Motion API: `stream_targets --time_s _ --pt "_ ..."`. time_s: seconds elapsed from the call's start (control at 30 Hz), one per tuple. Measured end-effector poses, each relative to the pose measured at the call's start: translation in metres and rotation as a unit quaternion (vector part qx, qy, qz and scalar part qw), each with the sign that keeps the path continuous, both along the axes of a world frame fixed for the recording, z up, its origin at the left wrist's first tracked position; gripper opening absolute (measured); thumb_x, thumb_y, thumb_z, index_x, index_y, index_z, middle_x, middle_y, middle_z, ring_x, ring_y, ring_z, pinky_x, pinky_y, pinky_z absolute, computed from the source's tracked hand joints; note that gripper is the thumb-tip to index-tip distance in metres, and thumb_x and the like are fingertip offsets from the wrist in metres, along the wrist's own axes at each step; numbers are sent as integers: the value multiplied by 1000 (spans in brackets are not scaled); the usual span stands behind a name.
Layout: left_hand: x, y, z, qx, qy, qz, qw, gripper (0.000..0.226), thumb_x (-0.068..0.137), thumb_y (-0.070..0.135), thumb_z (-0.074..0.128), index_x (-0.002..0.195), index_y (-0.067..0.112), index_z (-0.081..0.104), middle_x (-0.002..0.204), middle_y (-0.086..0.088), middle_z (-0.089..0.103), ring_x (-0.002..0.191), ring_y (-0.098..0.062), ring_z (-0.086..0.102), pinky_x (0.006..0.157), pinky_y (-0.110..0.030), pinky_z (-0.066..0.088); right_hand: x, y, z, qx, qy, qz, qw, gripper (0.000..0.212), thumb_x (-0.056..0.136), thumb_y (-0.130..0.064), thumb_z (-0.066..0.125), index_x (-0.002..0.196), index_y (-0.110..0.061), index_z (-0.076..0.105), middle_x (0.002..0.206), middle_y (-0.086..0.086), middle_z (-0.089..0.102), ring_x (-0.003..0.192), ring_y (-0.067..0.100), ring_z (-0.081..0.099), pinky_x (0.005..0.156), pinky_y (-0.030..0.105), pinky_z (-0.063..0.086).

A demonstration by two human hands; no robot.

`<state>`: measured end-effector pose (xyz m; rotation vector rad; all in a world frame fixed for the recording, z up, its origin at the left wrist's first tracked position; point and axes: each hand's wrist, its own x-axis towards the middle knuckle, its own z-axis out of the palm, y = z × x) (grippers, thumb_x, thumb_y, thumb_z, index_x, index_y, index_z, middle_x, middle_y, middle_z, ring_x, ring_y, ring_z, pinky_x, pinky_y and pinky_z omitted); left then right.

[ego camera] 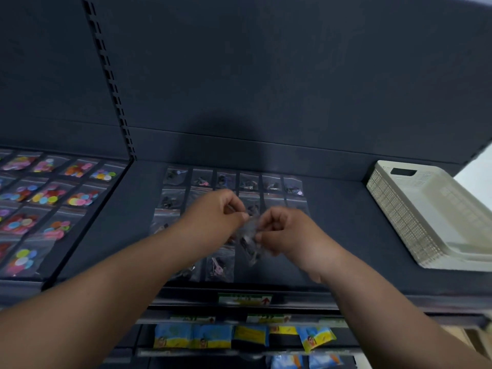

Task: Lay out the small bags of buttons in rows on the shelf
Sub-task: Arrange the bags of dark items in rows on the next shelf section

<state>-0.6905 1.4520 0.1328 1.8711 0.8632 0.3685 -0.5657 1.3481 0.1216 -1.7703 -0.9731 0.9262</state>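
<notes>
Dark shelving (340, 225) is carrying the laid rows of button bags (225, 179), while the left hand (221, 214) and right hand (285, 230) are together pinching one clear bag (249, 237) just above the unfinished front row, where a dragging release is probably risking knocking neighbouring bags askew.

Single head-worn wide-angle view, facing forward and down.
Stands close at the shelf (346, 235) front, looking across its top to the back panel (266, 75); lower shelves (149, 320) show at bottom edge; straight lines bow.
</notes>
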Motion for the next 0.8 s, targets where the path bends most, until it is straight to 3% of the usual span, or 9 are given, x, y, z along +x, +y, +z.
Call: stream_targets --time_s 0.13,0.17,0.2,0.27,0.33,0.47,0.63,0.8 --pt "-14 -9 -11 87 77 -23 993 4 90 27 60 87 27 59 85 6 63 82 -14 61 79 -37 53 0 -13 -25 -57 85 -68 992 23 83 9 60 76 -11 49 63 10 53 43 13 52 42 22 44" --pt "-17 -12 -15 106 100 -29 989 3 91 27 58 89 27 60 86 8 63 81 -12 61 78 -36 53 0 -16 -31 -78 60 -74 992 21 83 5 61 79 -12 49 66 9 55 47 14 54 46 25 47" --pt "-21 -17 -17 126 120 -35 984 5 92 27 56 91 26 61 88 9 63 80 -10 61 77 -34 53 3 -19 -36 -107 -33 -59 992 18 83 -2 63 82 -14 50 71 7 57 55 16 57 52 28 49" --pt "-25 -25 -20 169 153 -51 972 12 95 26 52 100 24 62 97 9 63 88 -8 59 79 -29 50 10 -26 -39 -146 -276 -2 950 15 84 -17 63 92 -20 51 86 0 62 75 16 59 62 28 47" --pt "-28 -30 -23 222 179 -74 955 20 96 23 48 109 21 63 110 5 61 100 -11 55 83 -25 45 13 -31 -35 -109 -382 26 918 16 88 -23 59 102 -21 53 100 -4 59 89 14 57 68 23 39" --pt "-28 -29 -31 294 242 -96 920 26 97 17 43 117 20 61 118 0 55 112 -17 48 87 -23 39 11 -30 -36 15 -406 109 907 17 90 -19 59 106 -15 65 105 1 59 100 15 51 77 20 36" --pt "-31 -29 -44 317 296 -118 893 29 92 9 47 113 22 62 116 2 53 110 -15 46 81 -23 40 6 -25 -48 12 -390 178 903 18 88 -15 63 105 -13 69 103 4 60 99 21 52 85 31 45" --pt "-28 -28 -44 323 300 -126 889 26 94 16 49 114 23 62 115 2 53 111 -16 47 84 -27 43 3 -26 -47 11 -385 189 903 21 88 -16 62 108 -14 69 105 5 59 97 19 53 84 31 46"
